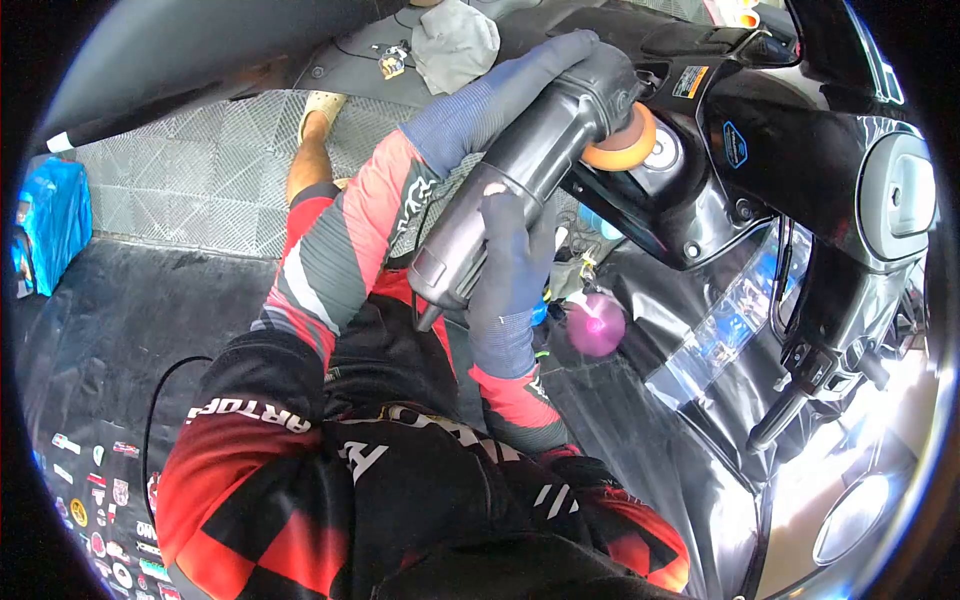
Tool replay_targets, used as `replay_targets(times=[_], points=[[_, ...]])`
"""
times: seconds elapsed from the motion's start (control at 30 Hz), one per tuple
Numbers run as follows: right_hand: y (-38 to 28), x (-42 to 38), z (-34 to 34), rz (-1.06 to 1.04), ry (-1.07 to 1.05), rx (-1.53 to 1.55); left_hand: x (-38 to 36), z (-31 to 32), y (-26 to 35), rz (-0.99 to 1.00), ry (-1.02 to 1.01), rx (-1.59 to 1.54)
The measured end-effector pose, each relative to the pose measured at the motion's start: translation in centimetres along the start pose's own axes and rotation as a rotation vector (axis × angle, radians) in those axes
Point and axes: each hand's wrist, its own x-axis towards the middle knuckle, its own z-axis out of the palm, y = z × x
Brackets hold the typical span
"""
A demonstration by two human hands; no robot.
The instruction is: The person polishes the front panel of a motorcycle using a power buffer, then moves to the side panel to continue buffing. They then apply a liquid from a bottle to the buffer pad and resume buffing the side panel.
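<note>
A black power polisher (510,165) lies diagonally in front of me, with an orange foam pad (630,140) on its head. My left hand (565,62), in a dark blue glove, is closed over the polisher's head end. Lower down, my right hand (515,235) wraps around the polisher's body; a bare fingertip shows through its glove. The pad is right at a round silver part (662,148) on the glossy black scooter bodywork (700,195). A cord leaves the polisher's rear end, partly hidden by my clothes.
The scooter's handlebar grip (780,420) and mirror (852,515) are at lower right. A pink ball-like object (597,323) is beside my right forearm. A grey cloth (455,45) lies at the top. A blue bag (52,225) stands left on the dark mat (130,290).
</note>
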Motion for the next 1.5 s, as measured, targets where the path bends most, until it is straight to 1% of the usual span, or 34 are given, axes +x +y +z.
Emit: replay_targets(times=[0.07, 0.1, 0.13, 0.17, 0.2, 0.23, 0.27, 0.3, 0.33, 0.4, 0.43, 0.47, 0.53, 0.6, 0.67, 0.7, 0.73, 0.8, 0.83, 0.87, 0.9, 0.93, 1.0, 1.03, 1.07, 1.13, 1.2, 1.23, 1.27, 1.37, 1.4, 1.43, 1.47, 1.5], points=[[-0.9, 0.2, 0.7, 0.082, 0.030, 0.078, -0.5, 0.5, 1.6, -0.177, -0.042, -0.104], [-0.4, 0.1, 0.7, 0.082, 0.028, 0.079, 0.9, 0.1, -0.5, -0.016, -0.118, -0.040], [0.6, -0.3, 0.2, -0.001, 0.049, 0.074, 0.0, 0.9, 0.9, -0.055, -0.121, -0.061], [0.8, -0.7, -0.2, -0.081, 0.073, 0.064, -0.6, 1.3, 0.8, -0.013, -0.124, -0.008], [0.8, -1.0, -0.7, -0.078, 0.079, 0.059, -0.8, 1.7, 0.6, 0.029, -0.128, 0.043], [0.5, -1.0, -1.3, 0.027, 0.076, 0.108, -0.8, 1.9, 0.1, 0.029, -0.135, 0.039], [0.2, -0.9, -2.0, 0.131, 0.072, 0.158, -0.7, 2.2, -0.3, 0.195, -0.123, 0.088], [0.5, -0.7, -3.0, 0.130, 0.015, 0.143, -0.6, 2.3, -0.7, 0.360, -0.111, 0.136], [0.8, -0.3, -3.8, 0.128, 0.022, 0.146, -1.0, 2.1, -0.4, 0.359, -0.118, 0.136], [1.5, 0.1, -4.6, 0.170, -0.148, 0.021, -2.3, 1.3, 0.1, -0.076, -0.095, -0.095], [1.4, -0.1, -4.4, 0.143, -0.153, 0.063, -2.5, 1.8, -0.2, -0.116, 0.016, -0.150], [1.8, -0.2, -4.4, 0.139, -0.151, 0.075, -2.7, 1.9, -0.2, -0.115, 0.012, -0.138], [3.4, -0.5, -5.2, 0.011, -0.109, -0.040, -3.6, 2.2, -0.4, -0.128, 0.126, 0.064], [4.3, 0.0, -7.8, 0.122, -0.212, -0.003, -3.7, 2.3, -3.4, -0.134, 0.064, -0.013], [5.1, 0.7, -10.9, -0.036, -0.273, -0.139, -4.3, 3.9, -5.4, -0.065, 0.053, -0.145], [5.9, 0.7, -12.4, -0.044, -0.273, -0.171, -4.7, 4.8, -6.3, -0.111, 0.060, -0.239], [6.2, 0.5, -13.9, -0.049, -0.275, -0.204, -4.6, 4.6, -7.2, -0.114, -0.105, -0.227], [3.5, 1.1, -15.4, -0.005, -0.317, -0.198, -5.6, 6.4, -6.6, -0.040, -0.098, -0.371], [2.3, 1.8, -16.1, -0.046, -0.374, -0.350, -5.7, 6.7, -7.0, -0.041, -0.099, -0.375], [1.4, 2.1, -16.4, -0.090, -0.427, -0.502, -5.8, 6.9, -7.5, -0.048, -0.096, -0.486], [1.2, 2.2, -16.4, -0.096, -0.421, -0.473, -5.6, 7.0, -7.9, -0.053, -0.096, -0.592], [1.1, 2.4, -16.6, -0.102, -0.414, -0.472, -5.6, 7.2, -8.0, -0.051, -0.105, -0.589], [1.0, 2.9, -17.4, -0.222, -0.453, -0.656, -6.0, 7.8, -8.2, -0.024, -0.064, -0.730], [0.8, 3.2, -17.5, -0.220, -0.452, -0.657, -5.8, 7.7, -8.2, -0.018, -0.161, -0.775], [0.5, 3.4, -17.5, -0.218, -0.456, -0.645, -5.8, 7.9, -8.3, -0.021, -0.160, -0.778], [0.4, 3.4, -17.6, -0.221, -0.457, -0.631, -5.5, 8.2, -7.9, -0.016, -0.037, -0.679], [0.8, 3.1, -17.1, -0.185, -0.436, -0.599, -5.7, 7.9, -8.3, 0.024, -0.100, -0.738], [1.0, 2.7, -16.7, -0.187, -0.437, -0.598, -5.9, 7.9, -8.1, 0.021, -0.035, -0.645], [1.4, 2.0, -16.3, -0.140, -0.405, -0.525, -6.0, 7.7, -7.8, 0.019, 0.034, -0.552], [2.9, -0.6, -14.6, -0.005, -0.316, -0.259, -6.5, 6.7, -6.6, -0.029, 0.019, -0.433], [4.8, -1.1, -14.7, -0.082, -0.290, -0.283, -6.7, 6.5, -6.0, -0.059, 0.027, -0.368], [5.8, -1.8, -14.1, 0.023, -0.269, -0.131, -7.0, 6.1, -4.3, -0.044, 0.040, -0.151], [6.5, -2.4, -13.3, 0.126, -0.245, 0.023, -7.0, 5.8, -3.6, -0.043, 0.035, -0.147], [6.9, -2.4, -12.8, 0.176, -0.271, 0.158, -6.9, 5.5, -3.2, -0.058, 0.075, -0.026]])
